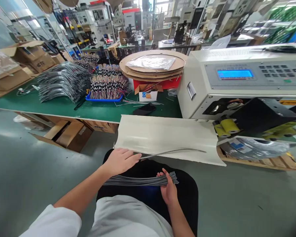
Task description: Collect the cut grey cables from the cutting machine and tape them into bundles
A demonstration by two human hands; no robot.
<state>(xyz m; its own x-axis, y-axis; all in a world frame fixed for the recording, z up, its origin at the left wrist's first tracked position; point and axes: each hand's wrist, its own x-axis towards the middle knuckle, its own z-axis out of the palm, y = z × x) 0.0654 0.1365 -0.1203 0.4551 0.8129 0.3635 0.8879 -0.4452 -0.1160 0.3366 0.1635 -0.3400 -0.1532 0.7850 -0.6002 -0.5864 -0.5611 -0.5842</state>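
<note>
A bundle of grey cables (138, 181) is laid across the dark-clad lap (185, 194), on the body's side of the cream trough (162, 131) and apart from its near edge. The bundle is gripped close to its right end by the right hand (168, 188), whose fingers are curled around it with the thumb on top; the cut ends are left sticking out just beyond the grip. Its left end is hidden by the left forearm, which is stretched over it.

The left hand (122, 161) is held palm down at the trough's near left corner, farther from the body than the bundle. By its thumb, one end of a single grey cable (177, 150) is seen; whether that end is pinched or only touched cannot be told. From there the cable is carried over the near edge into the trough, and its other end is rested toward the near right corner.

The trough is set along the front edge of the green bench (103, 112), below the left side of a machine (197, 75) with a lit blue display. Toward the bench's left end a heap of grey cables (64, 80) is piled, with a blue tray (103, 99) of wired parts placed beside it. Behind the trough, a dark pouch (145, 109) is left near the front edge, and cardboard discs (153, 75) are stacked farther back.
</note>
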